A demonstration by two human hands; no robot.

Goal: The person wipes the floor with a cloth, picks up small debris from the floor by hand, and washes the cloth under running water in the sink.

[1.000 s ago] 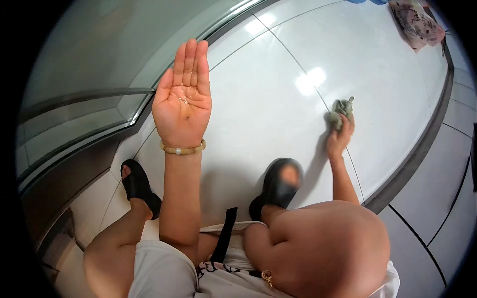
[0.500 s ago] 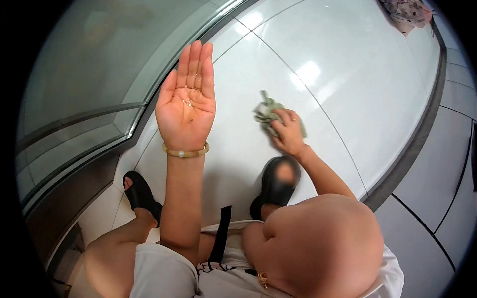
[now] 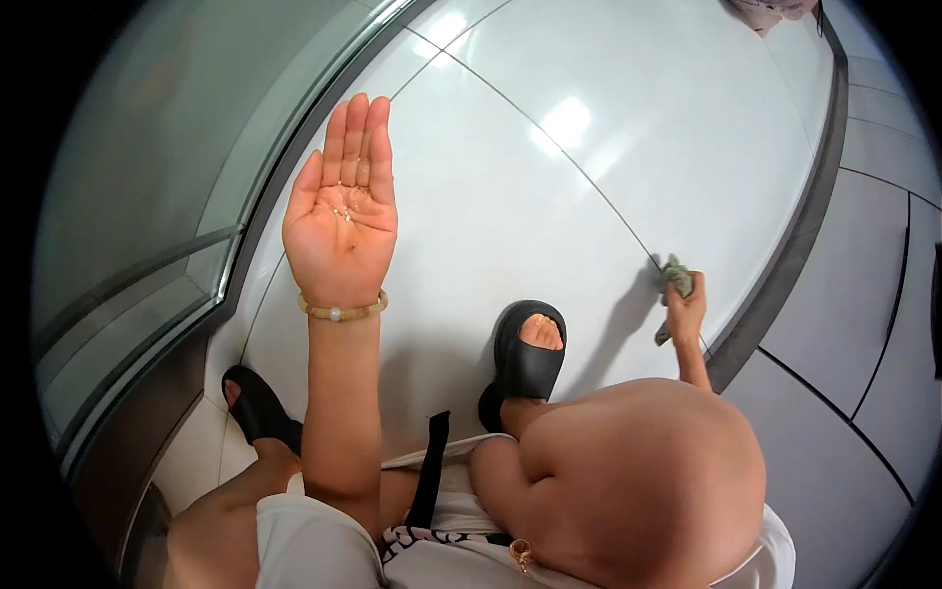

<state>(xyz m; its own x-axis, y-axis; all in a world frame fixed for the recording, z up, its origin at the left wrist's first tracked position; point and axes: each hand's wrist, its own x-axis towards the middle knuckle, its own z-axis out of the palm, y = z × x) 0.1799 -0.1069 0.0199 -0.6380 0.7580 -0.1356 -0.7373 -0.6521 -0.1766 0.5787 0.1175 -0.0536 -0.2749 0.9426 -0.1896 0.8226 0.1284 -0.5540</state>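
My left hand [image 3: 343, 231] is held out palm up, its fingers stretched straight and side by side. Several tiny pale bits [image 3: 344, 212] lie on the palm and some stick to the fingers. A beaded bracelet [image 3: 335, 314] circles that wrist. At the right, my right hand [image 3: 689, 312] is closed around a crumpled grey-green cloth [image 3: 675, 278]. Part of the cloth pokes out above the fist and a darker end shows below it. A shadow falls on the white tiled floor [image 3: 471, 187] beside this hand; whether the cloth touches the floor I cannot tell.
A glass panel [image 3: 167, 147] in a dark frame runs along the left. My feet wear black slippers [image 3: 525, 363], and my bent knee [image 3: 648, 452] fills the lower right. A dark border strip [image 3: 790, 285] edges the floor at right. Patterned fabric [image 3: 765, 12] shows at the top right.
My right hand has moved right and toward me, gathering the cloth into its fist; before, it pressed the cloth spread on the floor. My left hand stays palm up. The view has shifted slightly.
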